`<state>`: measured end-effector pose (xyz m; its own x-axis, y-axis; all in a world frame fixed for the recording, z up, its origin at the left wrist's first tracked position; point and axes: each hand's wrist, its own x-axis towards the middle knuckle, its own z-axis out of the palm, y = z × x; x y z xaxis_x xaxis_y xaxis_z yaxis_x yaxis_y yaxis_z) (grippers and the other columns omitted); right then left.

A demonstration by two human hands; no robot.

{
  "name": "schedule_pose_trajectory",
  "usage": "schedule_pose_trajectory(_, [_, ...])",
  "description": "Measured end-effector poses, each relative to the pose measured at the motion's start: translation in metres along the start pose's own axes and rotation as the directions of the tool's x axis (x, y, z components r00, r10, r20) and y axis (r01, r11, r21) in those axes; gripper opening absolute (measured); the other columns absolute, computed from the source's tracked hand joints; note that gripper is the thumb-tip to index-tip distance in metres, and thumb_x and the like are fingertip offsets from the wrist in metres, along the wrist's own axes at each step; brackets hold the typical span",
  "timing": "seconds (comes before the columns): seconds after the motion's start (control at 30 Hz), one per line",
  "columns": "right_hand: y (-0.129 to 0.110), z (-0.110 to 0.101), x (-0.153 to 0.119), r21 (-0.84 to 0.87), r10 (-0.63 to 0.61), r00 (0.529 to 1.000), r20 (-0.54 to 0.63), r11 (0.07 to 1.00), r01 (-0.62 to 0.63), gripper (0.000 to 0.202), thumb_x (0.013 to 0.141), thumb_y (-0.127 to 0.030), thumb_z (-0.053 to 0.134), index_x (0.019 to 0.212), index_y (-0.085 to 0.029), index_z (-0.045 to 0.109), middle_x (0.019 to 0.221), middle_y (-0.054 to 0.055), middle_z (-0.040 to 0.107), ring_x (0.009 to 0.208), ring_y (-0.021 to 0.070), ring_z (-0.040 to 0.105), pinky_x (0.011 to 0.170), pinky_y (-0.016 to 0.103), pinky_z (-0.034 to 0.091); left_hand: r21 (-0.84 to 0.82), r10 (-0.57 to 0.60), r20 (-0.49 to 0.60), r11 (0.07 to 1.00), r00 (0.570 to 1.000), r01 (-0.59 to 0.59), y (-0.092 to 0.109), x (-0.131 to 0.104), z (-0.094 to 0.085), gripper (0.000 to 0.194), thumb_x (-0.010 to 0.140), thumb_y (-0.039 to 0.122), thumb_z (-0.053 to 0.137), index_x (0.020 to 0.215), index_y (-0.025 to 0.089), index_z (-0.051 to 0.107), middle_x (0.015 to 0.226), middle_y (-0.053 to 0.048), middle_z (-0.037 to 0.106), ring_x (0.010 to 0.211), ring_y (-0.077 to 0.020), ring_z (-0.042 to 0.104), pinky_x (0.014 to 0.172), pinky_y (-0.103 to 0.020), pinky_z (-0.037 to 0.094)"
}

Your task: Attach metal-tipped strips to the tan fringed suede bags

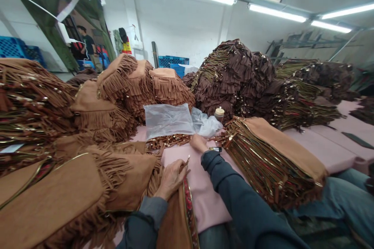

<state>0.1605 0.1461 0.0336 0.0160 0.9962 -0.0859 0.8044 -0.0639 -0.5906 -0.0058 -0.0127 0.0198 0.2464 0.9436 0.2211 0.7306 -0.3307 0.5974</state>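
My left hand (pixel 172 177) pinches the zipper end of a brown suede pouch (pixel 173 221), near my lap. A small shiny metal bit sticks up from between its fingertips. Along the pouch's open edge runs a gold zipper (pixel 188 202) with red patterned lining beside it. My right hand (pixel 199 144) reaches forward to a row of small brown strips with metal clasps (pixel 172 141), its fingers curled down at the right end of them. What those fingertips hold is hidden. A clear plastic bag (pixel 169 120) lies just behind the strips.
Stacked zippered pouches (pixel 263 159) lie to the right, and fringed tan pouches (pixel 70 179) to the left. Dark brown heaps (pixel 233 78) rise behind. A capped jar (pixel 219 113) and a small dark cylinder (pixel 215 149) are near my right hand. Pink cloth (pixel 204 190) covers the table.
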Motion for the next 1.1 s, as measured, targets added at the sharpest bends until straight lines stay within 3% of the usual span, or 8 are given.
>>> schedule_pose_trajectory(0.13, [0.015, -0.017, -0.021, 0.23, -0.005, 0.991, 0.135, 0.973, -0.026, 0.013, 0.08, -0.024, 0.057, 0.078, -0.012, 0.061, 0.058, 0.001, 0.052, 0.053, 0.0101, 0.045, 0.054, 0.023, 0.034, -0.101, -0.022, 0.0, 0.995, 1.0, 0.022, -0.001, 0.0, -0.002, 0.021, 0.095, 0.041, 0.049, 0.092, 0.023, 0.06, 0.086, 0.0, 0.066, 0.082, -0.0182, 0.061, 0.071, -0.027, 0.038])
schedule_pose_trajectory(0.23, [0.028, -0.02, -0.055, 0.43, -0.087, 0.976, 0.202, 0.903, -0.009, 0.02, 0.083, -0.033, 0.053, 0.086, -0.014, 0.059, 0.066, -0.001, 0.054, 0.05, 0.007, 0.041, 0.049, 0.02, 0.033, -0.188, -0.038, 0.016, 0.981, 0.999, 0.04, -0.001, 0.0, -0.004, 0.024, 0.096, 0.043, 0.046, 0.093, 0.023, 0.059, 0.082, 0.001, 0.063, 0.079, -0.0167, 0.059, 0.07, -0.026, 0.037])
schedule_pose_trajectory(0.33, [0.037, -0.017, -0.089, 0.77, -0.186, 0.954, 0.236, 0.634, -0.067, 0.028, 0.081, -0.039, 0.059, 0.092, -0.014, 0.057, 0.082, 0.003, 0.06, 0.056, 0.006, 0.047, 0.048, 0.018, 0.033, -0.219, -0.034, 0.028, 0.975, 0.999, 0.039, -0.001, 0.001, -0.006, 0.028, 0.097, 0.044, 0.043, 0.085, 0.021, 0.055, 0.076, 0.002, 0.057, 0.074, -0.0154, 0.055, 0.068, -0.025, 0.036])
schedule_pose_trajectory(0.4, [0.04, -0.015, -0.105, 0.888, -0.222, 0.949, 0.222, 0.448, -0.103, 0.034, 0.078, -0.042, 0.067, 0.094, -0.014, 0.057, 0.091, 0.005, 0.063, 0.061, 0.0072, 0.054, 0.05, 0.017, 0.036, -0.229, -0.029, 0.042, 0.973, 0.999, 0.038, 0.0, 0.002, -0.005, 0.031, 0.097, 0.045, 0.043, 0.08, 0.02, 0.051, 0.072, 0.003, 0.052, 0.071, -0.015, 0.052, 0.067, -0.026, 0.034])
schedule_pose_trajectory(0.43, [0.041, -0.015, -0.111, 0.905, -0.222, 0.953, 0.207, 0.413, -0.101, 0.036, 0.076, -0.042, 0.07, 0.095, -0.015, 0.056, 0.094, 0.006, 0.064, 0.064, 0.0082, 0.057, 0.052, 0.018, 0.039, -0.235, -0.025, 0.058, 0.971, 0.998, 0.038, 0.001, 0.002, -0.003, 0.032, 0.096, 0.045, 0.044, 0.078, 0.02, 0.05, 0.071, 0.003, 0.051, 0.07, -0.0149, 0.051, 0.066, -0.026, 0.034])
schedule_pose_trajectory(0.6, [0.041, -0.02, -0.13, 0.931, -0.222, 0.971, 0.084, 0.366, 0.003, 0.037, 0.076, -0.041, 0.075, 0.098, -0.017, 0.057, 0.096, 0.006, 0.068, 0.07, 0.0131, 0.065, 0.06, 0.022, 0.048, -0.258, -0.006, 0.162, 0.965, 0.987, 0.048, 0.005, 0.0, 0.007, 0.036, 0.093, 0.048, 0.046, 0.072, 0.019, 0.049, 0.067, 0.003, 0.048, 0.066, -0.0148, 0.045, 0.061, -0.026, 0.03])
schedule_pose_trajectory(0.73, [0.041, -0.019, -0.144, 0.899, -0.269, 0.963, -0.025, 0.416, 0.139, 0.028, 0.083, -0.039, 0.07, 0.098, -0.017, 0.06, 0.092, 0.005, 0.067, 0.074, 0.0148, 0.066, 0.065, 0.025, 0.05, -0.359, 0.026, 0.217, 0.932, 0.976, 0.055, 0.009, -0.002, 0.007, 0.037, 0.092, 0.048, 0.046, 0.072, 0.017, 0.051, 0.068, 0.002, 0.049, 0.066, -0.0146, 0.044, 0.061, -0.026, 0.031])
schedule_pose_trajectory(1.1, [0.047, 0.0, -0.148, 0.895, -0.286, 0.958, -0.016, 0.423, 0.141, 0.029, 0.084, -0.039, 0.069, 0.1, -0.018, 0.06, 0.091, 0.003, 0.067, 0.075, 0.0155, 0.066, 0.067, 0.026, 0.051, -0.471, 0.053, 0.262, 0.878, 0.964, 0.08, 0.013, -0.003, 0.001, 0.038, 0.093, 0.049, 0.048, 0.075, 0.015, 0.053, 0.069, 0.003, 0.045, 0.065, -0.013, 0.04, 0.061, -0.025, 0.031])
